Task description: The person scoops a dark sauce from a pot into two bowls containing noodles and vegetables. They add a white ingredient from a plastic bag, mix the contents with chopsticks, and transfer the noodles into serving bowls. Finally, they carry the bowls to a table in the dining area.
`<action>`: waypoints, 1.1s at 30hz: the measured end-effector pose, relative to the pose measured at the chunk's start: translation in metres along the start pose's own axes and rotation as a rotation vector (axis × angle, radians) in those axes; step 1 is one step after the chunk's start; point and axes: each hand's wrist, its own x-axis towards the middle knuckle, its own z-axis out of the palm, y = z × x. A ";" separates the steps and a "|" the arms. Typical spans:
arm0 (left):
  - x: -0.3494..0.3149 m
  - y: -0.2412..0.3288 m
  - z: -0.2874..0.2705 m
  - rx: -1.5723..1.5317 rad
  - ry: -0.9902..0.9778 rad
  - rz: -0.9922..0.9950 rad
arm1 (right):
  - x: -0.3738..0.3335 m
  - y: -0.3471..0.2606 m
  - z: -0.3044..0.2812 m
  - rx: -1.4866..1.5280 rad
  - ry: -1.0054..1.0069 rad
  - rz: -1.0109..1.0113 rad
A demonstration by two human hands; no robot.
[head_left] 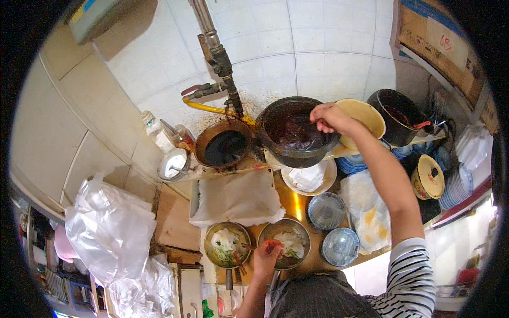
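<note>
Right hand [328,117] closed on a utensil handle over the dark sauce pot [297,132]. Left hand [266,255] pinched on chopsticks [246,247] between two steel noodle bowls [228,245]. Brown cardboard box [437,45] shelved top right.

— Room near the left hand [265,255]?
— Little: 2 metal bowls [228,245] touching, white cloth [238,199] just behind.
— And around the right hand [328,117]?
— Above the dark pot [294,132], open. Yellow bowl [366,116] just right, brown pot [222,144] and pipe [217,58] left.
— Bare desk [294,204]?
— Only a narrow strip between cloth and glass bowls [327,210].
</note>
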 end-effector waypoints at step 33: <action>-0.020 -0.029 -0.062 -0.460 0.041 -0.053 | 0.027 -0.003 0.006 -0.005 0.162 0.105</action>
